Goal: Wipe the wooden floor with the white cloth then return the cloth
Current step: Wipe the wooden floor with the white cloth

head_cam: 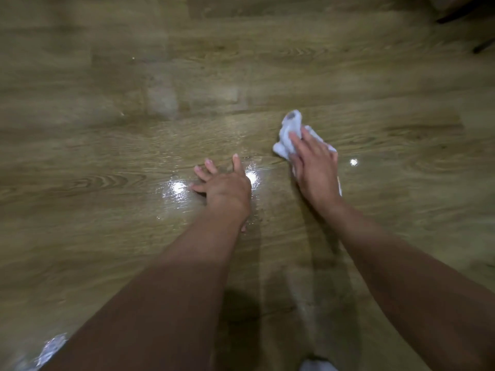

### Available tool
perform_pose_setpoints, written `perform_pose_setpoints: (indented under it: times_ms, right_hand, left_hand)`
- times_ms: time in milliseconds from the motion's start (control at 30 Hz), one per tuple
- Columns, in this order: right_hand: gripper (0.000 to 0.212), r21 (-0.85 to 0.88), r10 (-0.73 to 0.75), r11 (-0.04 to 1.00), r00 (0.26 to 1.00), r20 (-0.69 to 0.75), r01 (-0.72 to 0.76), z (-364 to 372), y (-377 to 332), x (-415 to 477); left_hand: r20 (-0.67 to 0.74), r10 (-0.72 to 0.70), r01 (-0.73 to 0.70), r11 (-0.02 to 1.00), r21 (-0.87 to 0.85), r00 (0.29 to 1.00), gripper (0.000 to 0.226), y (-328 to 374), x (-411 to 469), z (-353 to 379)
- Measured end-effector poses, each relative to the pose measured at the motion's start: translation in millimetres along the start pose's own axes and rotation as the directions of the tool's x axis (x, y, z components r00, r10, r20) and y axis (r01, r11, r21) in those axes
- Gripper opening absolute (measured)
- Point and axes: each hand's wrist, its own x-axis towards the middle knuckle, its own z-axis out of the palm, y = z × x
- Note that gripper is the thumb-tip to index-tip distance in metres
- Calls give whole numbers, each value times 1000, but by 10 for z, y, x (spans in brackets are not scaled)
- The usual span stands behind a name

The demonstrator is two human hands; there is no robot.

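The white cloth (pixel 290 131) lies bunched on the wooden floor (pixel 107 145), right of centre. My right hand (pixel 313 164) lies flat on top of it with straight fingers, pressing it down; cloth shows beyond the fingertips and at the hand's right edge. My left hand (pixel 223 183) rests on the bare floor a little to the left, fingers spread and straight, holding nothing. The picture is blurred by motion.
Bright light reflections (pixel 178 187) shine on the glossy planks around my left hand. Dark furniture legs (pixel 482 46) stand at the far top right. A white patch (pixel 317 365) shows at the bottom edge.
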Motion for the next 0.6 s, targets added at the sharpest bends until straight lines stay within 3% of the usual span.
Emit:
perform_pose_setpoints:
  times_ms: [67,167,267,367,433,467,533,600]
  right_hand:
    - [44,30,164,986,986,-24,-163,-15,4,226]
    - [48,55,188,981,982,-29,-186,25,-174,130]
    - [52,64,-43,997,999,16,42,126,-415,-442]
    - [56,2,-352,935,929,113,354,45,-268,-831]
    - [62,-51,-422,901,898,126,430,-60,116,-723]
    - [62,-68,-365,925,925,104,373,-95,335,-607]
    - [53,-55,-123,991,992,4,123,-189,720,-318]
    - [50,9,125,992,989,-78,-125,-220,859,-84]
  left_hand:
    - [11,-36,36,999,-18,999,122,89,47,-35]
    - [2,-33,33,999,-43,999,124,94,47,-30]
    - [-1,2,-2,998,-63,1000,140,16,-3,1]
    - [-19,63,-64,998,-23,998,144,-67,-52,52]
    - [-26,72,-73,997,-5,997,140,-81,-91,106]
    - [-42,75,-75,997,8,996,133,-66,-104,136]
    - [-99,141,-137,990,40,985,106,20,-130,210]
    - [-139,250,-247,968,40,958,81,168,-123,274]
